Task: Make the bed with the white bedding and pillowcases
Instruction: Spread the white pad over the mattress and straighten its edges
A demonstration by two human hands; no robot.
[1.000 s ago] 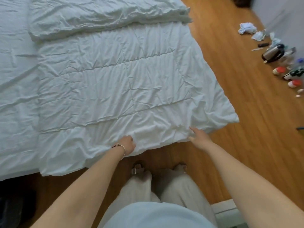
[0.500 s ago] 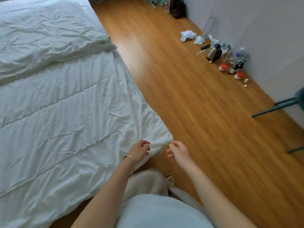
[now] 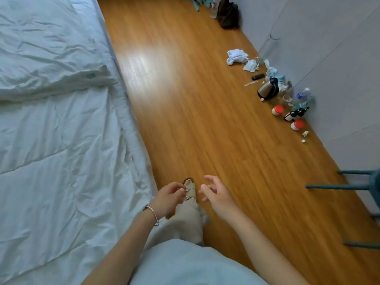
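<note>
A white quilted duvet (image 3: 61, 161) covers the bed on the left, its edge hanging toward the wooden floor. A second folded layer of white bedding (image 3: 47, 58) lies across it farther up. My left hand (image 3: 168, 197), with a bracelet on the wrist, hovers just right of the duvet's edge, fingers curled and holding nothing. My right hand (image 3: 216, 194) is beside it over the floor, fingers spread and empty. Neither hand touches the bedding.
Wooden floor (image 3: 205, 130) runs along the bed. By the grey wall stand a kettle (image 3: 268, 89), bottles and red-capped jars (image 3: 297, 124), crumpled cloths (image 3: 236, 56) and a dark bag (image 3: 227, 14). Teal chair legs (image 3: 349, 186) jut in at the right. My sandalled foot (image 3: 190, 190) is below my hands.
Both hands have let go of the duvet edge and come off it to the right. The view has swung right along the bedside, showing more floor and wall.
</note>
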